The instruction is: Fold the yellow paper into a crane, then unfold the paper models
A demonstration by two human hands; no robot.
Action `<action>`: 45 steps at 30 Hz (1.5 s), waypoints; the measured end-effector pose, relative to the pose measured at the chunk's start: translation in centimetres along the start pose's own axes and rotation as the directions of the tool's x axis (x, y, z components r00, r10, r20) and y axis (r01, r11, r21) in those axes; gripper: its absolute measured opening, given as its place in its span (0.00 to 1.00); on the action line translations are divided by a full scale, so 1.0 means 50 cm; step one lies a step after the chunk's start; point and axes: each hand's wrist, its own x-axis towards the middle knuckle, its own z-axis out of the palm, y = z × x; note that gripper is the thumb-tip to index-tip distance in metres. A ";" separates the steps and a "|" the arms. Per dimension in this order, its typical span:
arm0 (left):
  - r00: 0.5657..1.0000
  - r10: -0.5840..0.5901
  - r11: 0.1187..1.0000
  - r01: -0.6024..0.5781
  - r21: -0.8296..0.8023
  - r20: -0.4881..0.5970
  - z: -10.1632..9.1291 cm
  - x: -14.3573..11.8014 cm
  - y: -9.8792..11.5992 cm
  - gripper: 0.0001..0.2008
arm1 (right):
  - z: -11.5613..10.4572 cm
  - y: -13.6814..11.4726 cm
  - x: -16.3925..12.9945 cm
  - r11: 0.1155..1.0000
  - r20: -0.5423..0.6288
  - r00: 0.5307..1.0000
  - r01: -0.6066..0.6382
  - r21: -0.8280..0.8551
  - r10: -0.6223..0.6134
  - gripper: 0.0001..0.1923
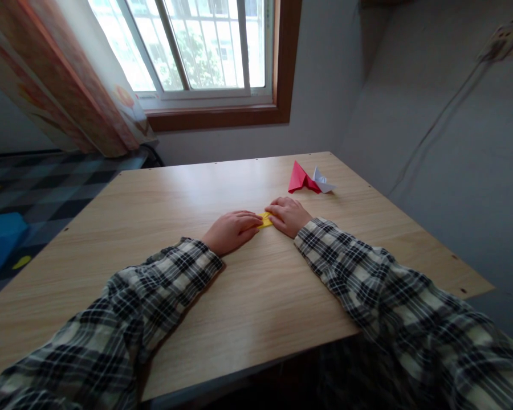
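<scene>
Both grips press down on a small yellow folded paper (265, 220) near the middle of the wooden tabletop (162, 205): the left hand (232, 230) lies flat with fingers on its nine o'clock end, and the right hand (289, 216) pins its three o'clock end with curled fingertips. A red folded paper (300, 178) and a white folded paper (322, 181) touch each other toward one o'clock, well apart from the hands.
</scene>
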 end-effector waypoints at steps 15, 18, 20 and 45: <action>0.998 -0.063 0.995 0.064 0.077 -0.019 0.009 0.001 0.006 0.13 | 0.005 0.003 0.004 0.999 -0.022 0.999 0.034 0.001 -0.034 0.14; 0.999 -0.030 0.997 0.032 0.068 -0.024 0.008 0.003 0.005 0.12 | 0.006 0.004 0.005 0.999 -0.023 0.999 0.041 0.010 -0.041 0.13; 0.999 -0.011 0.997 0.013 0.081 -0.036 0.008 0.004 0.004 0.11 | 0.006 0.003 0.006 0.999 -0.025 0.999 0.039 0.017 -0.039 0.13; 0.996 -0.040 0.998 0.043 0.041 -0.081 0.008 0.000 0.001 0.08 | 0.009 0.000 0.014 0.992 -0.070 0.996 0.068 0.104 -0.061 0.09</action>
